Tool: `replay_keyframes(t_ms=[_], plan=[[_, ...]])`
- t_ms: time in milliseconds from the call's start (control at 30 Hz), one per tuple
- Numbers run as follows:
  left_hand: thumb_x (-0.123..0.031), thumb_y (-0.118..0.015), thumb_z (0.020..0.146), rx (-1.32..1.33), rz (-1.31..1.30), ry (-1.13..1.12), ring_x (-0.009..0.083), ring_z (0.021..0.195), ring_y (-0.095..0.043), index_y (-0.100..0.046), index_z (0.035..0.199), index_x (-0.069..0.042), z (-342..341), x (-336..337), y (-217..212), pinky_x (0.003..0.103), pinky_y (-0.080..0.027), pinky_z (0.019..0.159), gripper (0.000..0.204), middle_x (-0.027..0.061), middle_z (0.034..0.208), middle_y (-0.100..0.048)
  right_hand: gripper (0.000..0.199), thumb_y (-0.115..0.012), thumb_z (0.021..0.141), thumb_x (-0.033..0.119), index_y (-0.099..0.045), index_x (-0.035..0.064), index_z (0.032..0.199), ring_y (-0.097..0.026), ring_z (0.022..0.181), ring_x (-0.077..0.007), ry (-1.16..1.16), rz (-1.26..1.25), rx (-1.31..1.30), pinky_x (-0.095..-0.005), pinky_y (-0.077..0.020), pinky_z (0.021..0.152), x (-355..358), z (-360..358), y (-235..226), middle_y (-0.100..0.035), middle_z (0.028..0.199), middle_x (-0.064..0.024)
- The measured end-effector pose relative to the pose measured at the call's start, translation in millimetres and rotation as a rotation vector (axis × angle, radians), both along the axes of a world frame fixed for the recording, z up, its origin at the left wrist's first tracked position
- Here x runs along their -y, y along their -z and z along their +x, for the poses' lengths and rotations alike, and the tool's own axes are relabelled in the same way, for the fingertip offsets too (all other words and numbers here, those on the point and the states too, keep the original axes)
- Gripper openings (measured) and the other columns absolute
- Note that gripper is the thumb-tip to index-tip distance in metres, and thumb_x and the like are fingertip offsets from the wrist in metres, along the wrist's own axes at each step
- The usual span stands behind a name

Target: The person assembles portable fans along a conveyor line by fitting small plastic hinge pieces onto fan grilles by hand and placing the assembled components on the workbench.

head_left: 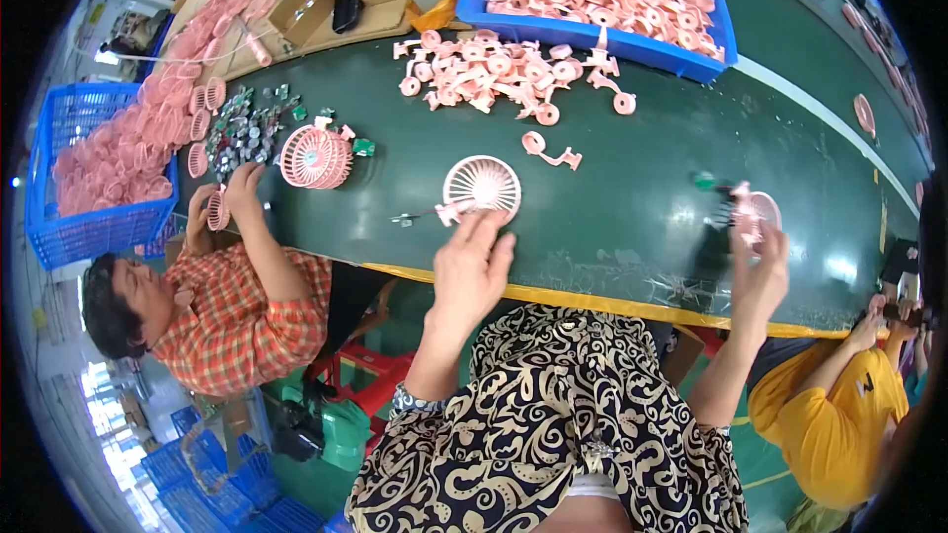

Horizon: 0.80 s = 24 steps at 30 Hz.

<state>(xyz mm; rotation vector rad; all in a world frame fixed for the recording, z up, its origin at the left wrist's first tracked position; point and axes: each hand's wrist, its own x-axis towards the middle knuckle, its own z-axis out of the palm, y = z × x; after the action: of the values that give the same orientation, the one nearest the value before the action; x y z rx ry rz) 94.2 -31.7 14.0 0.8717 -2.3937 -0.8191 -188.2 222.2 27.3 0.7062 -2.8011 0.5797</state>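
Note:
In front of me on the green table lies a round pink fan cage [484, 183] with a small pink bracket and thin dark wires at its left side. My left hand [472, 271] is closed at the near rim of this cage, fingertips over the edge. Further right, my right hand [758, 281] grips a second pink fan cage [763, 209], smeared by motion. Dark wires and a green circuit board [704, 180] hang off it. A single pink bracket [551, 151] lies beyond the first cage, to its right.
Loose pink brackets [494, 69] are heaped before a blue bin [726, 49] full of them. Stacked pink cages [314, 156] and a pile of small motors and boards [245, 128] lie left. A co-worker in a checked shirt [247, 321] sits left; another in yellow [839, 424], right.

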Motion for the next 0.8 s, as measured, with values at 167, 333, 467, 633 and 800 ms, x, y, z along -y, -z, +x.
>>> replay_keyframes(t_ms=[167, 333, 467, 633, 800], plan=[[-0.011, -0.075, 0.094, 0.005, 0.291, 0.156, 0.0198, 0.073, -0.067, -0.065, 0.134, -0.006, -2, -26, -13, 0.033, -0.056, 0.069, 0.042, 0.0139, 0.122, -0.071, 0.032, -0.081, 0.092, 0.015, -0.073, 0.0031, 0.12, -0.069, 0.079, -0.0189, -0.229, -0.262, 0.006, -0.0319, -0.0559, 0.066, 42, -7, -11, -0.07, 0.118, -0.0129], [0.0, -0.073, 0.086, -0.073, 0.192, 0.088, 0.0225, 0.077, -0.066, -0.061, 0.138, -0.008, 6, -16, -19, 0.034, -0.056, 0.072, 0.055, 0.0122, 0.139, -0.062, 0.027, -0.079, 0.09, 0.006, -0.073, 0.0016, 0.115, -0.074, 0.08, -0.0265, -0.767, -0.319, 0.13, -0.036, -0.0599, 0.069, 144, 42, -16, -0.072, 0.118, -0.0144], [-0.004, -0.071, 0.088, 0.038, -0.091, -0.09, 0.0388, 0.095, -0.066, -0.056, 0.141, -0.003, 4, -7, -23, 0.048, -0.055, 0.085, 0.055, 0.0183, 0.129, -0.064, 0.029, -0.075, 0.089, 0.004, -0.072, 0.0026, 0.117, -0.074, 0.085, -0.0325, -0.912, -0.3, 0.169, -0.0405, -0.0597, 0.075, 191, 54, 3, -0.071, 0.115, -0.0158], [-0.007, -0.072, 0.089, 0.159, -0.103, -0.14, 0.0377, 0.089, -0.065, -0.065, 0.123, -0.002, 10, 2, -5, 0.049, -0.053, 0.079, 0.035, 0.0153, 0.093, -0.07, 0.032, -0.073, 0.089, 0.005, -0.069, 0.0042, 0.12, -0.071, 0.079, -0.0346, -0.91, -0.182, 0.205, -0.0443, -0.0579, 0.073, 204, 58, 17, -0.072, 0.103, -0.014], [-0.01, -0.075, 0.089, 0.151, -0.208, -0.216, 0.0346, 0.082, -0.064, -0.071, 0.111, -0.003, 6, 6, -6, 0.046, -0.052, 0.072, 0.023, 0.0128, 0.086, -0.07, 0.033, -0.066, 0.099, 0.002, -0.067, 0.0021, 0.132, -0.063, 0.073, -0.0077, -0.642, -0.451, 0.566, -0.0242, -0.0517, 0.065, 160, 56, 33, -0.073, 0.094, -0.0042]])
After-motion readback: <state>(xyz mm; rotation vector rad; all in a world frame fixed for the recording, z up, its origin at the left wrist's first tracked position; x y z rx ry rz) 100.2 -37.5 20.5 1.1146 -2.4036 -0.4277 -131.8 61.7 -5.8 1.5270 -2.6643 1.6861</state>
